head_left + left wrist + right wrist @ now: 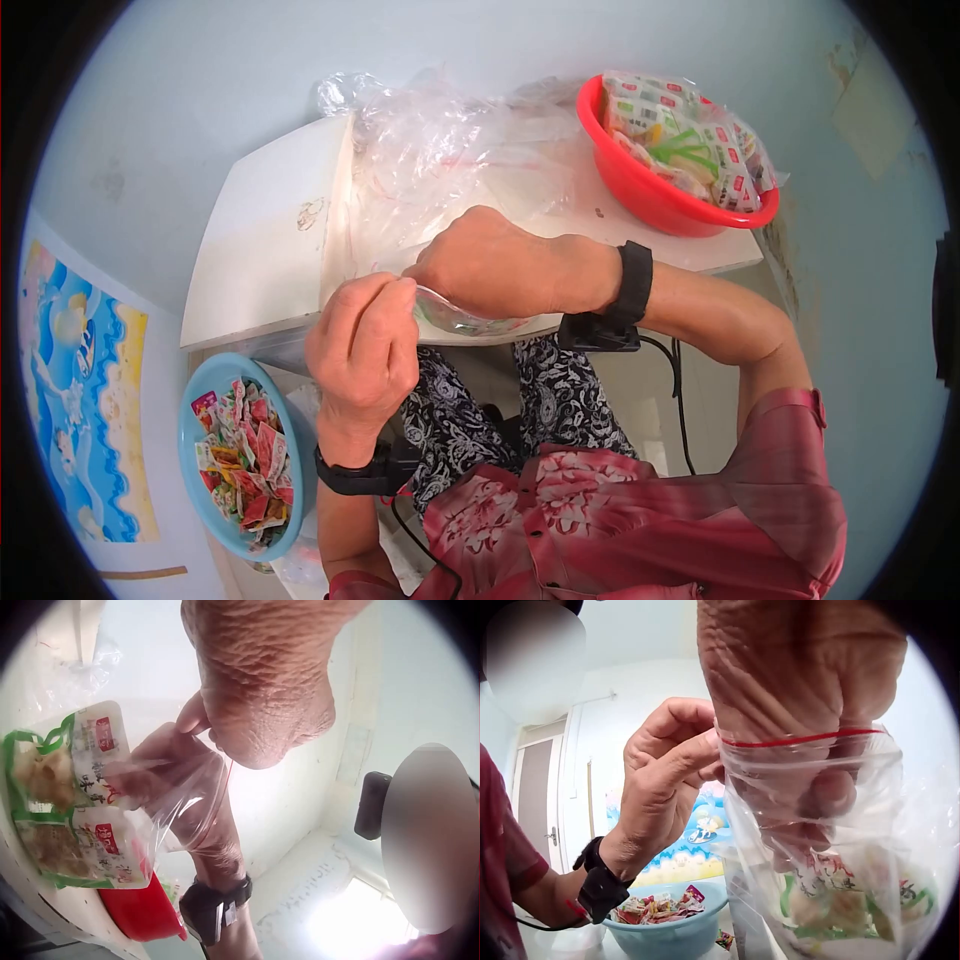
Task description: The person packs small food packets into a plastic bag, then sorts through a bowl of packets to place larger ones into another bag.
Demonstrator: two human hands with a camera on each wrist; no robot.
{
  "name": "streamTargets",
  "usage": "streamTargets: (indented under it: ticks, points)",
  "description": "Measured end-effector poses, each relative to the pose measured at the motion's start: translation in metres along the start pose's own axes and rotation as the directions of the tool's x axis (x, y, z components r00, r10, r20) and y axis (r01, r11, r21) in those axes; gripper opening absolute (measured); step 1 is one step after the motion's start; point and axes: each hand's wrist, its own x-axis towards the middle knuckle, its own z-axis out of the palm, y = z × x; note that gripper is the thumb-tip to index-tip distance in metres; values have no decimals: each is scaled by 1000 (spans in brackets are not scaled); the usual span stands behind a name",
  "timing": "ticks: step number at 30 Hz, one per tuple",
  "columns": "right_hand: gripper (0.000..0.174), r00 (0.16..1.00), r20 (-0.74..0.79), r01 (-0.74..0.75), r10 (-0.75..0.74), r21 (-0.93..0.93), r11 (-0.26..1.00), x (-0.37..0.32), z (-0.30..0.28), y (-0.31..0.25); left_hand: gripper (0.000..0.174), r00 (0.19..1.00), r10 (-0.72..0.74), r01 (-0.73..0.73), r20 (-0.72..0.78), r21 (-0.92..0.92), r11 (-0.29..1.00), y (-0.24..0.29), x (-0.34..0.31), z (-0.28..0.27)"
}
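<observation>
A clear zip bag with a red seal line hangs between the hands. My left hand pinches its rim at one side. My right hand reaches through the mouth, its fingers pointing down inside, seen through the plastic in the right wrist view. Its fingertips are right at the food packets in the bag, while the thumb stands apart from them. These packets have green edges, white labels with red marks and pale food showing through. From the head view, the right hand hides most of the bag.
Loose clear plastic bags are heaped on the white table. A red basin full of similar packets stands at the back right. Low on the left is a blue basin of small colourful wrapped packets. Cables run from both wrist cameras.
</observation>
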Motion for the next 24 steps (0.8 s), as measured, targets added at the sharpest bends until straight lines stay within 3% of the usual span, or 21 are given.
streamTargets:
  ticks: [3,6,9,12,14,16,17,20,21,24]
  points:
    - [9,992,119,40,-34,-48,998,1,-2,1,19,999,-26,26,28,-5,1000,2,2,-1]
    - [9,995,-104,12,-4,82,997,-4,-10,6,19,998,-50,49,26,33,998,-2,3,-2]
    - [13,977,-200,-50,81,156,986,-14,-33,12,19,998,-61,61,20,15,998,-2,8,-2]
    - [20,862,-471,-23,189,336,942,-37,-42,11,19,999,-38,38,28,12,999,-3,10,1]
    - [28,837,-442,-60,323,511,857,-62,-48,7,20,998,-53,52,34,12,999,-5,9,2]
    - [41,812,-473,-79,343,493,866,-89,-37,7,20,998,-57,57,31,12,998,-8,9,3]
    - [69,835,-431,-123,341,459,880,-101,-27,5,20,998,-54,53,28,11,999,-9,9,3]
    - [93,747,-391,-249,538,585,772,-118,10,-13,20,999,-45,44,30,19,999,-9,11,3]
    - [106,739,-313,-257,597,688,678,-120,25,-15,20,999,-40,39,34,21,999,-8,12,3]
    - [104,688,-286,-213,667,799,563,-107,58,-27,20,999,-26,25,30,42,999,-6,17,5]
